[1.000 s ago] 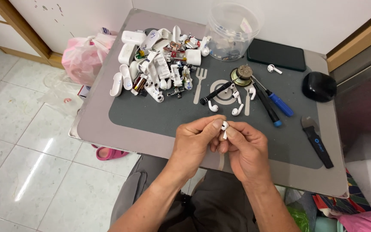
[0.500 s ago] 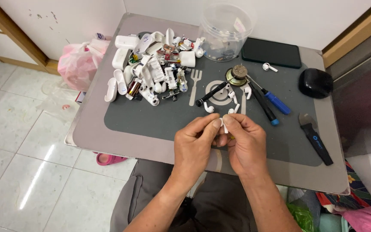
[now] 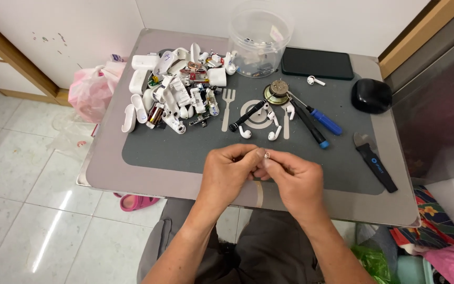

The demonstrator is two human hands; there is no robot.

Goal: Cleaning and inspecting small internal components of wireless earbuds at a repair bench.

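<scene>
Both hands have moved nearer the tabletop (image 3: 132, 173) edge; left hand (image 3: 229, 171) and right hand (image 3: 295, 176) fingers pinch a small white earbud piece (image 3: 267, 155) between them, below the grey mat's (image 3: 185, 152) fork print.

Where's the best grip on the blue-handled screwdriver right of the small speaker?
Probably the thick blue handle, pinched across its width from above. The screwdriver lies flat on the grey mat, handle end toward the person and clear on its right side. The thin shaft runs up toward the round speaker, with a black-handled tool close alongside on the left.
</scene>
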